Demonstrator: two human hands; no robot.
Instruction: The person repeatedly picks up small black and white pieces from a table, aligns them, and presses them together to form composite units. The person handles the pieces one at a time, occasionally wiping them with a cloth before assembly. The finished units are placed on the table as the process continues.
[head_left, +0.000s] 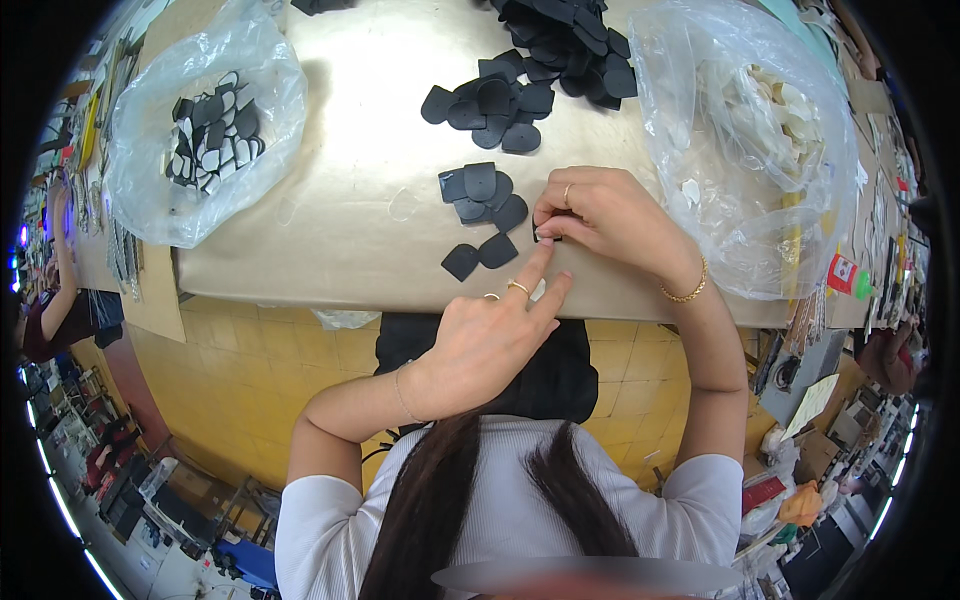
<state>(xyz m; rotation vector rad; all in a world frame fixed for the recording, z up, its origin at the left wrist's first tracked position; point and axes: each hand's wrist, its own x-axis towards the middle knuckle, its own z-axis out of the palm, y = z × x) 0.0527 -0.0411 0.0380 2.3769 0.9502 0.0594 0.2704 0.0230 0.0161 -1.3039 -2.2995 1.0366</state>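
Black flat piece [548, 236], small, pinched at the near edge of the table [350, 230] by the fingertips of the right hand [600, 215]; mostly hidden by the fingers, so its long axis and heading cannot be told. Left hand [490, 340]: index finger stretched out, tip touching the same piece from the near side, other fingers loosely curled, gripping nothing.

Small cluster of black pieces [482, 215], rounded at one end, lying flat and overlapping just left of the hands, pointing in mixed directions. Larger black heap [545, 60] at the far side of the table.

Clear plastic bag, left [200, 120]: open, holding black and pale pieces mixed. Clear plastic bag, right [745, 150]: holding cream-white pieces, just beside the right wrist.
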